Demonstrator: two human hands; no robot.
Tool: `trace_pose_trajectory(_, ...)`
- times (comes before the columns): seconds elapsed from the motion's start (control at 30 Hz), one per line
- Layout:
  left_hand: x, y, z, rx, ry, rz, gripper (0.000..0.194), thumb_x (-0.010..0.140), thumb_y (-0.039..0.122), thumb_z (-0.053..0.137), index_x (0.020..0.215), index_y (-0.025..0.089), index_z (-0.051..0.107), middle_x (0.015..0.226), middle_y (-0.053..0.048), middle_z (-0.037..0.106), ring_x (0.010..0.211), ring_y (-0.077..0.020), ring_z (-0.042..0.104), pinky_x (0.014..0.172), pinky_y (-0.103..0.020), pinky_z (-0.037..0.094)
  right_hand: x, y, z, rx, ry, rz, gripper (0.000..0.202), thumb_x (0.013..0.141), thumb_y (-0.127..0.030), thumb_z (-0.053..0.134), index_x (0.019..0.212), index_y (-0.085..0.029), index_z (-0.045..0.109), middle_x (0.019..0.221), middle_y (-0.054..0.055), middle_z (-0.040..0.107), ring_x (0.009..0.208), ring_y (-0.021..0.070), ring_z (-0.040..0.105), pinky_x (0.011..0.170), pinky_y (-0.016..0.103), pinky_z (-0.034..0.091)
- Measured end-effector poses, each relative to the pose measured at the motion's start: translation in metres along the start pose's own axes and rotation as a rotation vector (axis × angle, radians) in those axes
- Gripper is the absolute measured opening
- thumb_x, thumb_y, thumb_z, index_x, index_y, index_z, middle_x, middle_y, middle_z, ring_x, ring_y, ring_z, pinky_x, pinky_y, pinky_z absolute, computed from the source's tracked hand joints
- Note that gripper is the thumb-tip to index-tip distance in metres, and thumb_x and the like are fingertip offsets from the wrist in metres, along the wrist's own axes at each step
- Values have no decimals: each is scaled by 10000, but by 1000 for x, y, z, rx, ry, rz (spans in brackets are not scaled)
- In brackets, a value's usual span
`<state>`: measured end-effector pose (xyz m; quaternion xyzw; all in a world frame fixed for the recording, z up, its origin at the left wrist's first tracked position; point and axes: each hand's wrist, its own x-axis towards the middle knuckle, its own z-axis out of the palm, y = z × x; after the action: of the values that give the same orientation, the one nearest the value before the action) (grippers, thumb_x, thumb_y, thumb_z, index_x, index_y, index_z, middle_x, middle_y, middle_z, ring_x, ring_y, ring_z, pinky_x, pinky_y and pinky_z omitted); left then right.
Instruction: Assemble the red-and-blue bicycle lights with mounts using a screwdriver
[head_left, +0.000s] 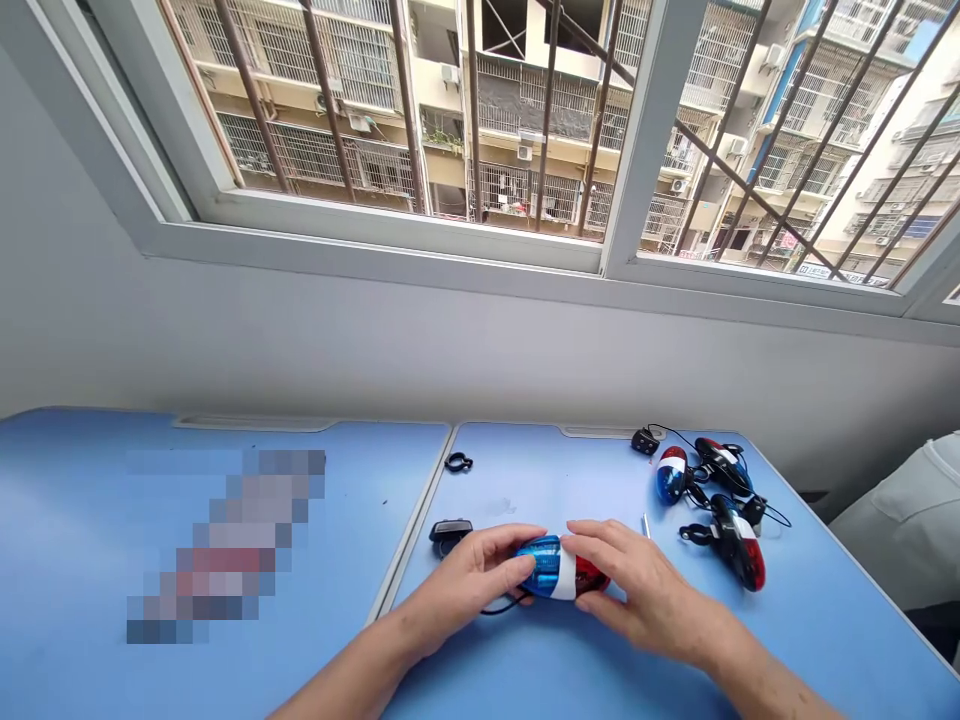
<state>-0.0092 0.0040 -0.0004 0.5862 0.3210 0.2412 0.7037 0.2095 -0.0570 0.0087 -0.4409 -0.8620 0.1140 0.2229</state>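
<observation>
Both hands hold one oval light unit (568, 574) with a blue end, a white middle band and a red end, low over the blue table. Thumb and fingers of my left hand (480, 572) grip its blue end. Around the red end are the fingers of my right hand (637, 580), partly covering it. A thin black cable runs from beneath the unit, below my left hand. Just beyond my left hand lies a small black device (450, 532). The underside of the unit is hidden.
Several similar red, white and blue lights (739, 540) with black clamps lie at the right of the blue table (525, 480). A black ring clamp (458, 462) sits near the back. At the left is a blurred-out object (225, 550). Behind rise a wall and barred window.
</observation>
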Motion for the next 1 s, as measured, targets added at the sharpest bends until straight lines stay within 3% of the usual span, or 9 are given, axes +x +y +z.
trace_pose_trajectory(0.3,0,-2,-7,-37,-72,20,381,795,354,653,1141,193,640,981,-46,668,881,-213,599,766,-317,480,-1,4,4,-3,7,-35,503,847,-153,567,1318,-250,419,1272,113,544,1053,239,562,840,372,505)
trace_pose_trajectory(0.5,2,-8,-10,-89,-38,-2,427,776,322,692,1182,217,611,999,-37,662,849,-199,615,764,-319,487,-1,2,2,-4,6,-12,503,848,-133,557,1319,-250,425,1255,115,557,1048,236,573,839,363,510)
trace_pose_trajectory(0.8,2,-7,-9,-93,-35,-12,418,773,415,667,1137,209,656,968,-47,683,866,-226,623,769,-330,483,0,3,0,21,11,-37,451,856,-166,569,1288,-247,466,1225,108,578,1034,220,577,836,344,505)
trace_pose_trajectory(1.0,1,-5,-7,-59,-29,-16,401,761,395,667,1099,180,670,975,-59,696,865,-225,623,761,-319,482,1,0,1,23,-33,30,496,833,-158,599,1299,-261,464,1254,98,567,1044,232,573,848,359,504)
